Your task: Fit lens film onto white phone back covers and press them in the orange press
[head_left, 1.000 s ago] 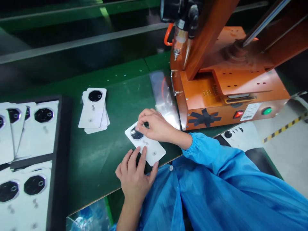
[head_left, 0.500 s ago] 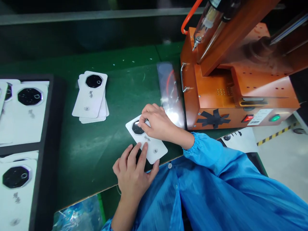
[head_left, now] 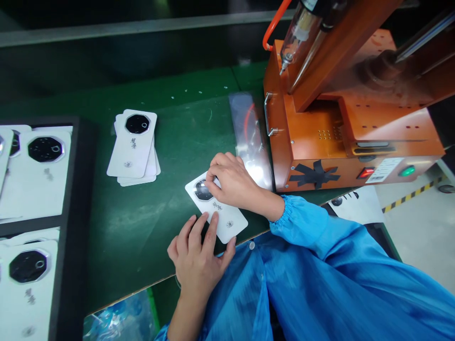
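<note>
A white phone back cover (head_left: 231,220) with a black octagonal camera window (head_left: 202,190) lies tilted on the green work mat, close to the front edge. Over its lower left corner, my left hand (head_left: 197,258) holds it, with fingertips along the left side and the thumb at the bottom edge. My right hand (head_left: 232,182) is closed in a pinch at the right of the camera window. Whatever sits between its thumb and forefinger is hidden by the fingers.
A small stack of similar covers (head_left: 133,154) lies left of my hands. Further left, a black tray (head_left: 73,189) holds several more. An orange machine (head_left: 280,137) with a lit switch stands at right, beside a clear plastic sheet (head_left: 243,111). A plastic bag (head_left: 121,317) hangs below the table edge.
The view has shifted slightly. Both hands keep nearly the same position on the cover, and the reflection on the camera window differs a little.
</note>
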{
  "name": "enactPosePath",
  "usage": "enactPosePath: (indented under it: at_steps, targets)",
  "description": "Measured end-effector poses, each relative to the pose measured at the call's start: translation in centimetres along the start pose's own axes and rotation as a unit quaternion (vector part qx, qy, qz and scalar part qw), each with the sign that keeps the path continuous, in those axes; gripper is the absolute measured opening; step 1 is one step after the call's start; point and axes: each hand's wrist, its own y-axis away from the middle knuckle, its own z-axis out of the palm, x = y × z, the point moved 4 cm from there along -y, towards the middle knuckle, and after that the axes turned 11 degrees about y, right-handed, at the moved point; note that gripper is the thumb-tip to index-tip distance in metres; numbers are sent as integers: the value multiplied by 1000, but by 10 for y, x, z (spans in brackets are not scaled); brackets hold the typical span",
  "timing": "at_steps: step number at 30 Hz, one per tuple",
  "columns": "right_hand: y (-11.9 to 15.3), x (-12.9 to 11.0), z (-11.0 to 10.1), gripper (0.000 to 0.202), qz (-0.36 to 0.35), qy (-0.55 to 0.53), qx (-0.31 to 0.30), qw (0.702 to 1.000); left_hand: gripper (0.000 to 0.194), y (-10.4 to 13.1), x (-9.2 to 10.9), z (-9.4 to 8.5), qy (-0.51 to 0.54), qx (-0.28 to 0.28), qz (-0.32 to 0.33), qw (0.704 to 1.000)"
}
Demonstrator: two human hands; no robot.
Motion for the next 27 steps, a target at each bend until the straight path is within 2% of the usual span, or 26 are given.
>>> enactPosePath:
  at_steps: [5, 9, 14, 16, 19, 21, 23, 24, 27]
  targets:
    - [2, 1, 0, 17, -4, 0, 10, 1000, 69, 0, 0, 0, 5, 1, 0, 1000]
    - [6, 2, -2, 17, -12, 35, 43, 998, 68, -1, 1, -1, 0, -1, 5, 1000]
    - [34, -6, -25, 31, -27, 85, 99, 991, 68, -1, 1, -1, 1, -4, 10, 1000]
    - [57, -12, -32, 32, -66, 92, 66, 991, 69, -1, 1, -2, 7, -4, 9, 1000]
    - [95, -15, -27, 37, -137, 82, -22, 987, 76, 2, -4, -4, 49, -14, -1, 999]
    - [117, -14, -16, 50, -173, 75, -55, 981, 78, 5, -11, -7, 111, -29, -18, 993]
    - [133, -12, -5, 61, -199, 83, -51, 975, 68, 8, -21, -11, 191, -32, -58, 979]
    - [139, -12, -2, 59, -209, 94, -37, 973, 62, 9, -26, -13, 230, -27, -88, 969]
    - [152, -15, -3, 30, -244, 134, 40, 959, 51, 0, -37, -17, 313, -9, -192, 930]
